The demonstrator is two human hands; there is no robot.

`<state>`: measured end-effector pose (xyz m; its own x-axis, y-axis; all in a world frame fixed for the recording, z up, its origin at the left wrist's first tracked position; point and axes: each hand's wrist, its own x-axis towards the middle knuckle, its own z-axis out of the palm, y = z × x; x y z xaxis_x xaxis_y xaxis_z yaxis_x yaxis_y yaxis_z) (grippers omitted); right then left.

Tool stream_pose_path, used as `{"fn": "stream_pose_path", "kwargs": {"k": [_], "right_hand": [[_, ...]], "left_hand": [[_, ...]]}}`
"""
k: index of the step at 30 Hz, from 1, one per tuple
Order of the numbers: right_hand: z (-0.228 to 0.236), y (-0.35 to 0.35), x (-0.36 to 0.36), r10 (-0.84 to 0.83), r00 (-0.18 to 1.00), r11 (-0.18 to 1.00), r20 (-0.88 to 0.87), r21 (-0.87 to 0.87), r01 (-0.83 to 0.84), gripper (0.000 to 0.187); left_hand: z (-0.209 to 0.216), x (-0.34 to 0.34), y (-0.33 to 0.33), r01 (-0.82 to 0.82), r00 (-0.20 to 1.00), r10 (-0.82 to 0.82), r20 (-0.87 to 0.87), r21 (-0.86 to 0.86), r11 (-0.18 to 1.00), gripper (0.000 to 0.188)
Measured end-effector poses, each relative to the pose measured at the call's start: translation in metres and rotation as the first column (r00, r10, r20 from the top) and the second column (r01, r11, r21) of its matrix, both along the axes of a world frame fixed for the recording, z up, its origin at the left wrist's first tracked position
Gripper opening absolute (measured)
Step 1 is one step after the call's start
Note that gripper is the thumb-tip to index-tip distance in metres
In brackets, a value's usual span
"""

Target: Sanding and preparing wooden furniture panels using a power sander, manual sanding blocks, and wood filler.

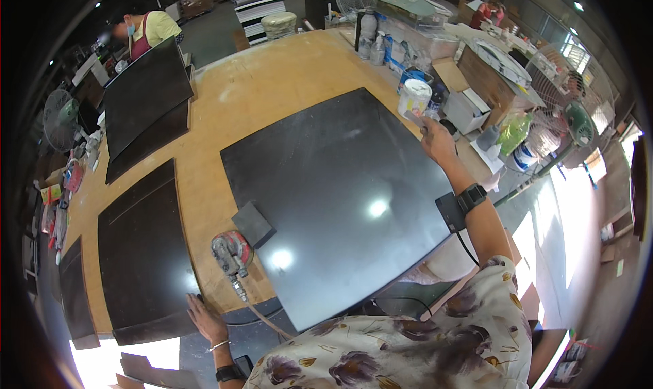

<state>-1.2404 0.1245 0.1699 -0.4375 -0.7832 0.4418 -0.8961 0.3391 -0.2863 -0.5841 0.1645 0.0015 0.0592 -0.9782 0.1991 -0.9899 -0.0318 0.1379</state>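
A large glossy dark panel [333, 185] lies flat on the tan table in front of me. Past its far right corner, my right hand [437, 142] is closed around what looks like a putty knife [413, 119], its blade close to a white tub [415, 98] with smeared sides. My left hand [206, 321] rests with fingers stretched out at the near right corner of a second dark panel [146, 253]. Between the two panels sits a red and grey air sander [232, 253] with a hose. A dark grey rectangular pad [254, 223] overlaps the large panel's left edge.
More dark panels [149, 96] lie at the far left, and another [78, 294] at the near left. Bottles [377, 51], a cardboard box [457, 83] and a fan [578, 120] crowd the right side. A co-worker [153, 31] bends over the far left.
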Motion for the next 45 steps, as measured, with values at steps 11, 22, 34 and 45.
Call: {"fn": "stream_pose_path", "kwargs": {"k": [11, 22, 34, 45], "right_hand": [[-0.008, -0.093, -0.159, -0.091, 0.983, 0.981, -0.162, 0.153, 0.116, 0.037], [-0.009, -0.140, -0.180, 0.006, 0.979, 0.931, -0.205, 0.359, 0.070, 0.037], [-0.013, -0.144, -0.195, -0.016, 0.998, 0.944, -0.058, 0.327, 0.034, 0.035], [-0.032, -0.163, -0.198, 0.084, 0.973, 0.940, -0.216, 0.342, -0.005, 0.034]], "left_hand": [[0.022, -0.019, 0.035, -0.308, 0.952, 0.303, 0.051, 0.157, 0.938, 0.051], [0.028, -0.017, 0.029, -0.372, 0.922, 0.385, -0.040, 0.176, 0.911, 0.046], [0.034, -0.027, 0.029, -0.384, 0.917, 0.399, -0.017, 0.234, 0.893, 0.043], [0.031, -0.018, 0.032, -0.402, 0.904, 0.426, -0.036, 0.272, 0.874, 0.054]]}}
